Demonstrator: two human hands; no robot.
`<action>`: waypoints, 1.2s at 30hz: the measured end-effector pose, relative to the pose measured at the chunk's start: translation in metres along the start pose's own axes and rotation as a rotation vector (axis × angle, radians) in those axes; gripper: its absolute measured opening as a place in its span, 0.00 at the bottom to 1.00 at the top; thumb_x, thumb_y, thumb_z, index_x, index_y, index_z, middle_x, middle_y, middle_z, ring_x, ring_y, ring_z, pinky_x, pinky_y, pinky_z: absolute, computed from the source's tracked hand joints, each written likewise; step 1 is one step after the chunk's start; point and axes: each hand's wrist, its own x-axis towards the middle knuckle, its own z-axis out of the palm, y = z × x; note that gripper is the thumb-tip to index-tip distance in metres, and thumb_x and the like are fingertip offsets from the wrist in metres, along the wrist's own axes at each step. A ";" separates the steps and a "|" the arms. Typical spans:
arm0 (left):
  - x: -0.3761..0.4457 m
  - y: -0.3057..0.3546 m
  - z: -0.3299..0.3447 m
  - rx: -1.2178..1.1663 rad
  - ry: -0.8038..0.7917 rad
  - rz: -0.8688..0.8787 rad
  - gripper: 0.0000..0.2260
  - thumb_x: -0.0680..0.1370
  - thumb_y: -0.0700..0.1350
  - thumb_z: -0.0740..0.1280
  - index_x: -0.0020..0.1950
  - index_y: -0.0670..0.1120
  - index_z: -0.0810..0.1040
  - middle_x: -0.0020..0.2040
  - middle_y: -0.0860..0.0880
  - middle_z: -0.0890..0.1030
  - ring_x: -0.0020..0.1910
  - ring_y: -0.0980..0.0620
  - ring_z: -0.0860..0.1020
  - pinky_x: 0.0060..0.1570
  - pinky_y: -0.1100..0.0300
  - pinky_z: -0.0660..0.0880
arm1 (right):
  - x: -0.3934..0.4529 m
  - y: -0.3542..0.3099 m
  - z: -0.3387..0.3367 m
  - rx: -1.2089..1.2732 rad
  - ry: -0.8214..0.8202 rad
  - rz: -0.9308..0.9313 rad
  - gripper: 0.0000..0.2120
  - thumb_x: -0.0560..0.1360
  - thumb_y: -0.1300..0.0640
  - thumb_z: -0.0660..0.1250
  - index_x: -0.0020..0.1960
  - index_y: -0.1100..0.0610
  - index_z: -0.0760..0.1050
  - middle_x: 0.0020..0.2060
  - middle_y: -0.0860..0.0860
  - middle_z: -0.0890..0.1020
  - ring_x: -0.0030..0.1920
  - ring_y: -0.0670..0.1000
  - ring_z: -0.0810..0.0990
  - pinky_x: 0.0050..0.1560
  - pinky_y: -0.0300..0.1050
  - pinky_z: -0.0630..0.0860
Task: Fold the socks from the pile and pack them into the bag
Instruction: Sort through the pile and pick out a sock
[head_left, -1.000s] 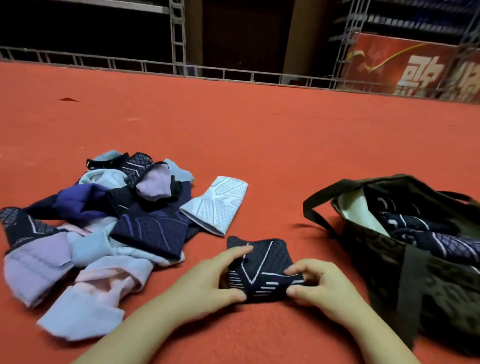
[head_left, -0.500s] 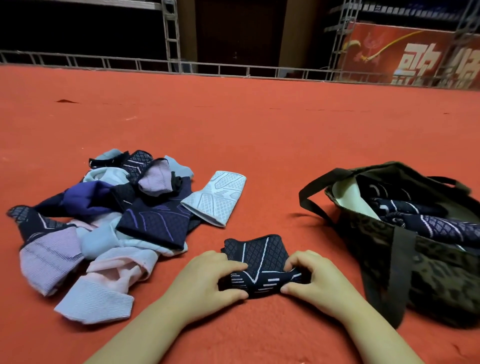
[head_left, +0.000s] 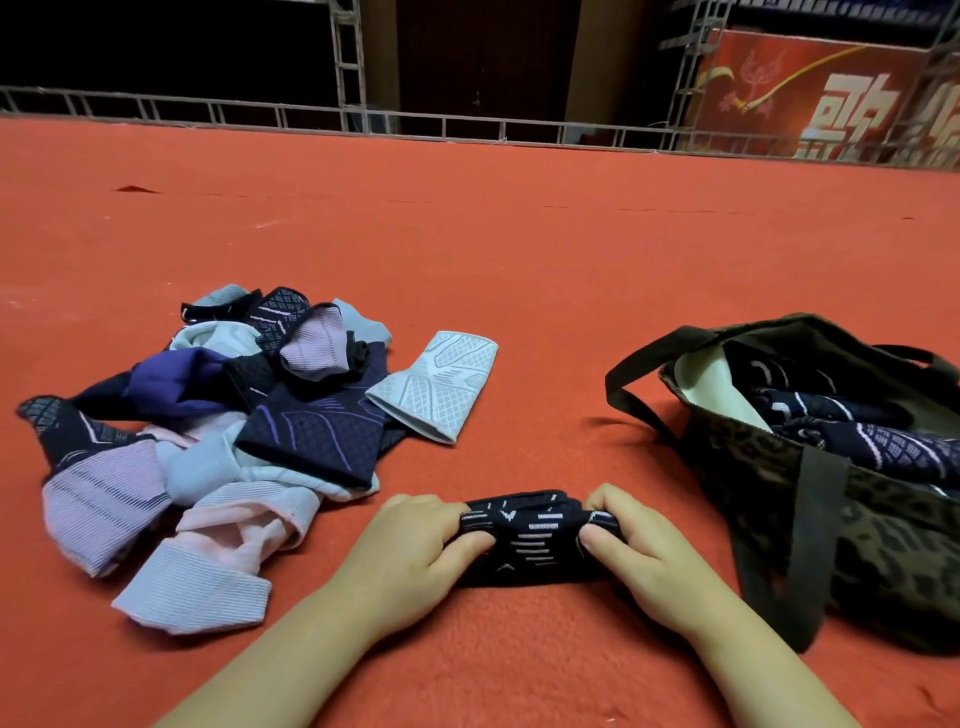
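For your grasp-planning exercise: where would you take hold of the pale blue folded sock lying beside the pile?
Probably pinch the pale blue folded sock at its far short edge, coming from above: it lies flat, apart from the pile, that end clear.

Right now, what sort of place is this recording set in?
Probably an indoor stage or event platform, not a home: a wide red carpet underfoot, metal truss framing along its far edge, and a red banner with large characters behind.

The sock (head_left: 535, 540) in my hands is navy with white dashes and chevrons. My pile (head_left: 208, 426) mixes lilac ribbing, pale pink, light blue, purple and navy diamond grids. One pale blue sock (head_left: 434, 387) shows white lattice. The bag (head_left: 852, 499) is dark olive leopard print on a red-orange carpet (head_left: 519, 249).
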 end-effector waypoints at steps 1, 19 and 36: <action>-0.001 0.001 0.000 -0.030 0.014 -0.020 0.23 0.74 0.63 0.48 0.43 0.51 0.77 0.39 0.55 0.80 0.41 0.54 0.75 0.42 0.57 0.64 | 0.001 -0.001 0.001 0.002 0.024 0.022 0.07 0.71 0.42 0.58 0.41 0.44 0.68 0.35 0.40 0.76 0.37 0.42 0.72 0.37 0.36 0.66; 0.008 0.000 0.004 0.004 -0.194 -0.417 0.34 0.57 0.72 0.48 0.55 0.59 0.74 0.73 0.57 0.62 0.74 0.55 0.53 0.73 0.53 0.44 | 0.023 0.003 0.016 -0.409 0.020 0.311 0.12 0.72 0.35 0.58 0.40 0.43 0.69 0.43 0.42 0.72 0.49 0.47 0.69 0.54 0.43 0.61; 0.025 0.075 0.019 -1.111 0.293 -0.646 0.03 0.78 0.40 0.63 0.50 0.43 0.75 0.46 0.45 0.82 0.45 0.51 0.79 0.49 0.55 0.75 | -0.020 -0.031 0.017 0.267 0.463 0.271 0.18 0.76 0.62 0.64 0.58 0.43 0.65 0.48 0.45 0.76 0.49 0.38 0.75 0.51 0.28 0.68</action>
